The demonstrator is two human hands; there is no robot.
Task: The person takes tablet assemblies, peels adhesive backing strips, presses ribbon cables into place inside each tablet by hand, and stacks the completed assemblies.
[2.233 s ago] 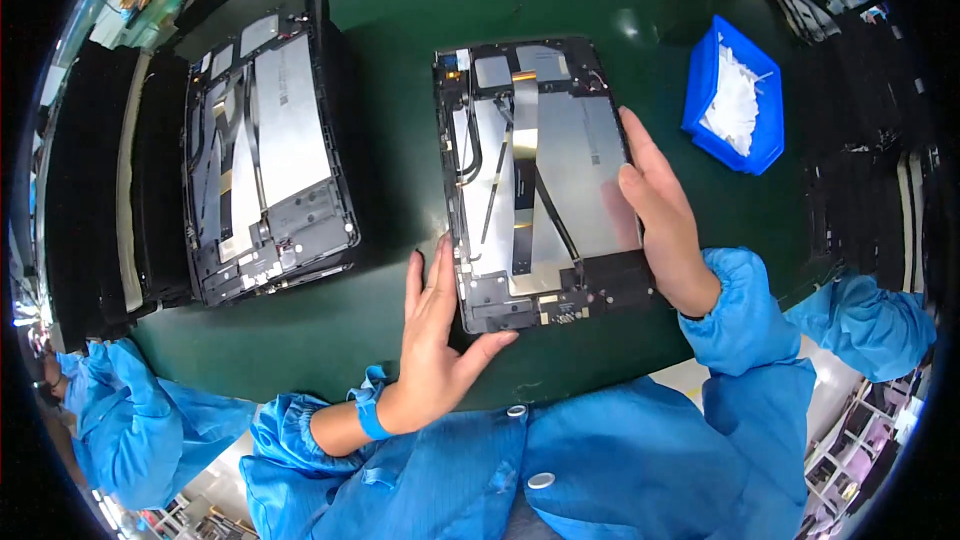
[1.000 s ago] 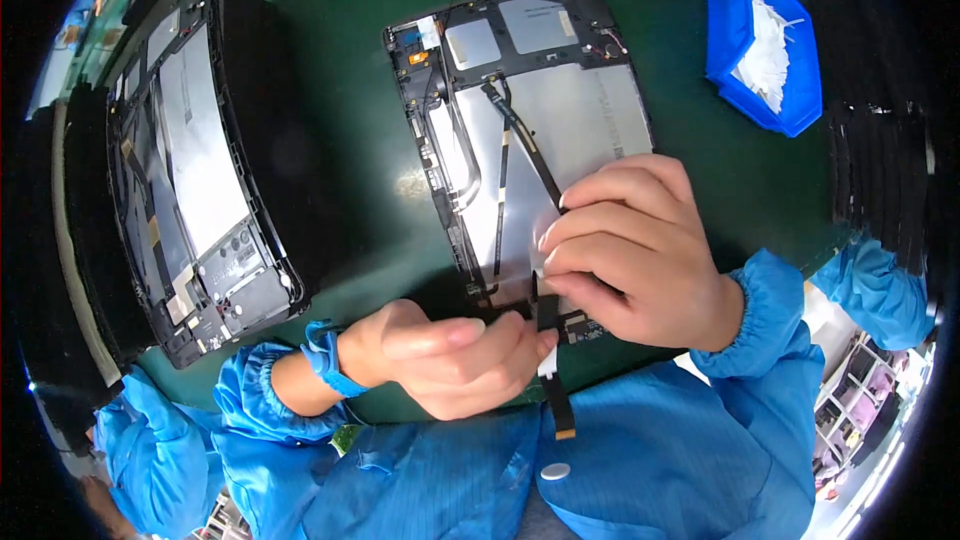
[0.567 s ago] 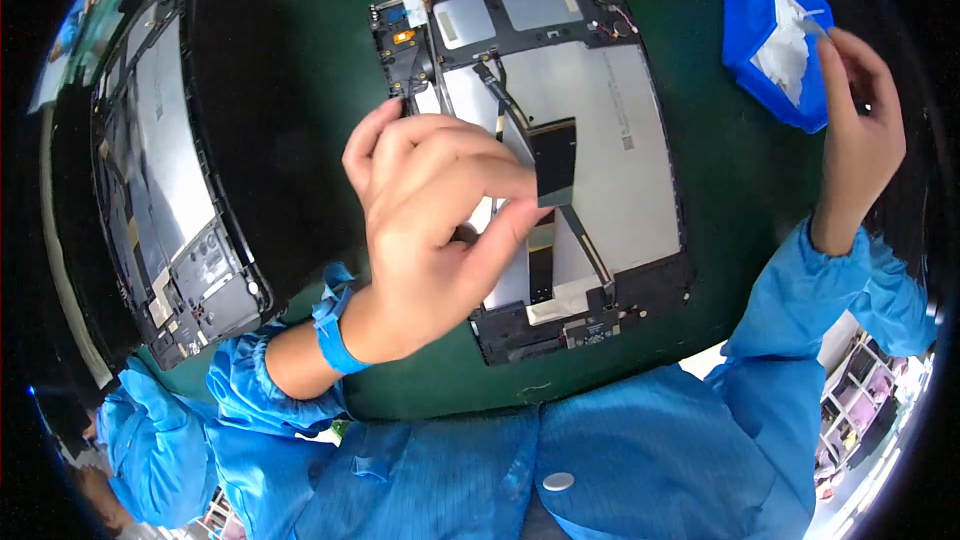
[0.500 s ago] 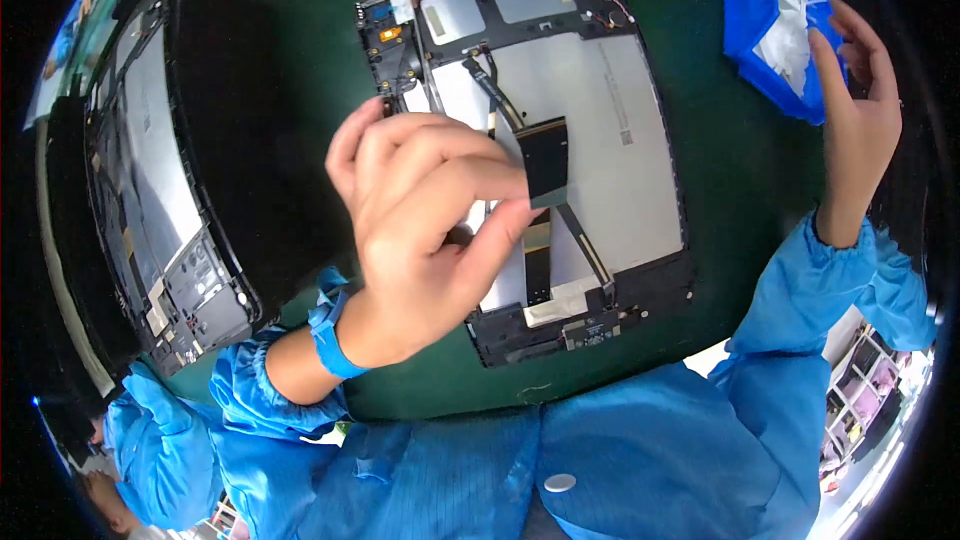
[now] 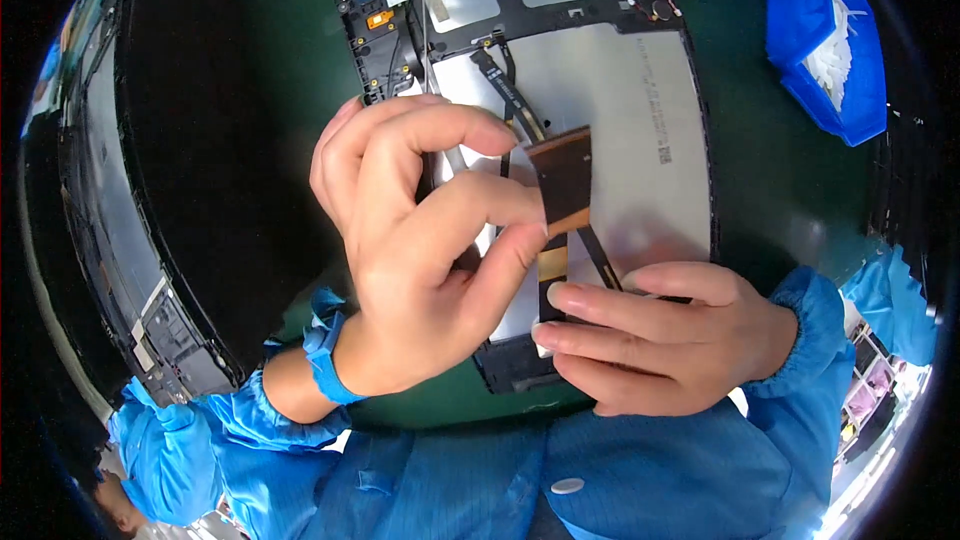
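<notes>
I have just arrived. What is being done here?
Someone in a blue smock is handling an opened tablet. The left hand pinches a dark ribbon cable, part of it raised above the tablet. The right hand is over the tablet's lower part, fingers near the cable. Another opened tablet is at left; a blue bin with white scraps is at upper right.

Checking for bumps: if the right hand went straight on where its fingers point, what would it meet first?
Likely the black-and-gold ribbon cable, right at the tip of the right hand, possibly in contact. Beyond it, the left hand seems next in line, though depth is unclear.
</notes>
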